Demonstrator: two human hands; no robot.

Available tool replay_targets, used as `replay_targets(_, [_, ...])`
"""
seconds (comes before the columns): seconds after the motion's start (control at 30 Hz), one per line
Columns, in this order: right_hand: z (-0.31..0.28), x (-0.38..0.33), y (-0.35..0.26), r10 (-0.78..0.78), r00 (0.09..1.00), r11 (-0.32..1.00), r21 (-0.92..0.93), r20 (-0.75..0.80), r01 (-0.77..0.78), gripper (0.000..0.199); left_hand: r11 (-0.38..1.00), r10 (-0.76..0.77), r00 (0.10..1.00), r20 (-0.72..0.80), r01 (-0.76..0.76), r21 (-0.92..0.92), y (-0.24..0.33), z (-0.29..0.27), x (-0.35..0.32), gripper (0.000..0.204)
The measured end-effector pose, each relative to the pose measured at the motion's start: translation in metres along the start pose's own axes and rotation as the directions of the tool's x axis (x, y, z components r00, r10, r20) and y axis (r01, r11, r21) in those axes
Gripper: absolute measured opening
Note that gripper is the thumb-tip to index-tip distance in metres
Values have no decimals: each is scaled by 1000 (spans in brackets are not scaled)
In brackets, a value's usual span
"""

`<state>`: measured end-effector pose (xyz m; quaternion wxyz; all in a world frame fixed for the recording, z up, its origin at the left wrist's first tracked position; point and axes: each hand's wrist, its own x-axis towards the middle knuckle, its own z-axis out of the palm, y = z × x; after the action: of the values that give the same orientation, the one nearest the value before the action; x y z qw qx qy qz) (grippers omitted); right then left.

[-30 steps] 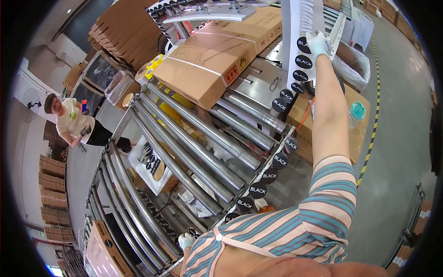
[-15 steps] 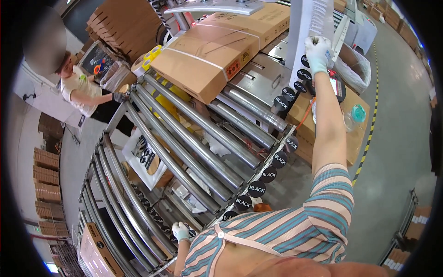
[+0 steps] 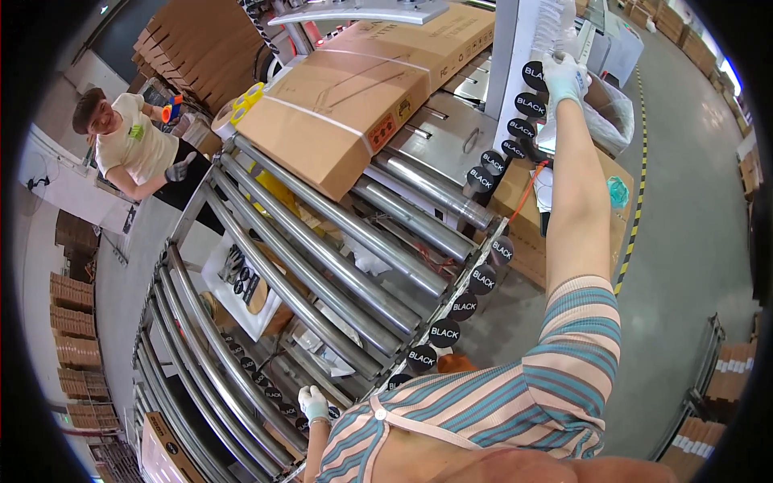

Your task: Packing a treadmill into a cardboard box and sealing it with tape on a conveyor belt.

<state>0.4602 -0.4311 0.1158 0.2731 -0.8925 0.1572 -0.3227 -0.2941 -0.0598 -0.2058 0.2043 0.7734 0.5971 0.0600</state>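
Note:
My right hand (image 3: 567, 79), in a white glove, reaches far forward along the white upright panel (image 3: 507, 48). Its fingers are curled on the right edge of a round black sticker (image 3: 533, 75) with white lettering, partly covering it. More such stickers (image 3: 530, 105) run down below it, and others (image 3: 444, 332) line the side rail of the roller conveyor (image 3: 322, 266). My left hand (image 3: 312, 401), also gloved, is low beside the conveyor's near frame, close to another black sticker (image 3: 334, 412). Its fingers are bent together; what they hold, if anything, is hidden.
A large strapped cardboard carton (image 3: 330, 105) lies across the far rollers. At the left a co-worker (image 3: 137, 145) stands beyond the conveyor, holding up an orange-and-blue tape dispenser (image 3: 171, 109). A lined bin (image 3: 616, 113) and a brown box (image 3: 515, 233) stand right of the panel.
A round black sticker now shows at my right fingers, above the others on the panel. The co-worker has straightened up and lifted the tape dispenser. My left hand stays in place.

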Motion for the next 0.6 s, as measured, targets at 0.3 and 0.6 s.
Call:
replay_targets(0.3, [-8,-17,2,-249,967,960,-140,-46,241,35,994,-38,998,48,42,-100,5,9,9,33])
replay_targets(0.6, [15,-244,-46,-651,683,591,786,332,182,6,906,97,992,-84,-123,-406,40,12,50,34])
